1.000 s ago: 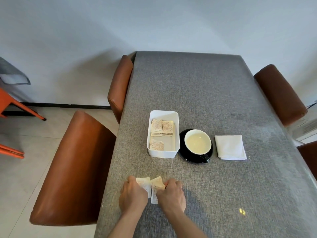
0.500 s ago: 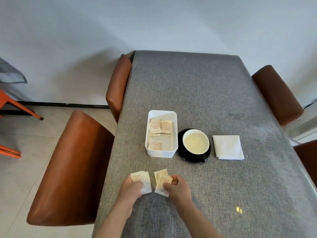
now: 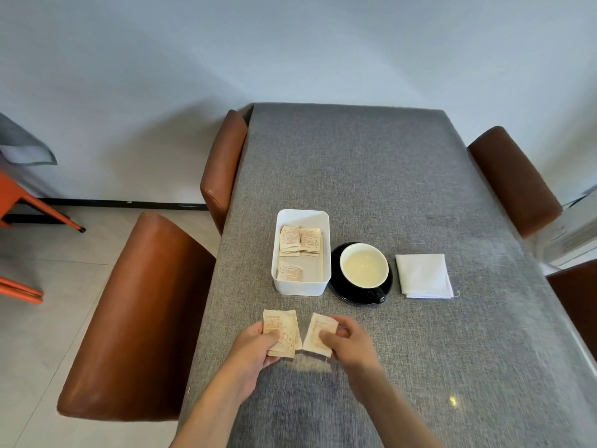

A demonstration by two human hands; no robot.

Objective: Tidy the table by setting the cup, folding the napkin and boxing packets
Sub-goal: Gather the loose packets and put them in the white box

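Both forearms reach forward, bare; the left hand point(image 3: 258, 342) pinches with thumb on top, fingers curled beneath; the right hand point(image 3: 347, 342) does likewise — knuckles up, thumb pressing inward; the hands sit close, not touching.

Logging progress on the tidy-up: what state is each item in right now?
White box: open, several packets inside.
Cup: upright on black saucer, pale liquid inside.
Napkin: folded, flat on table.
Left hand: holding packets.
Right hand: holding a packet.
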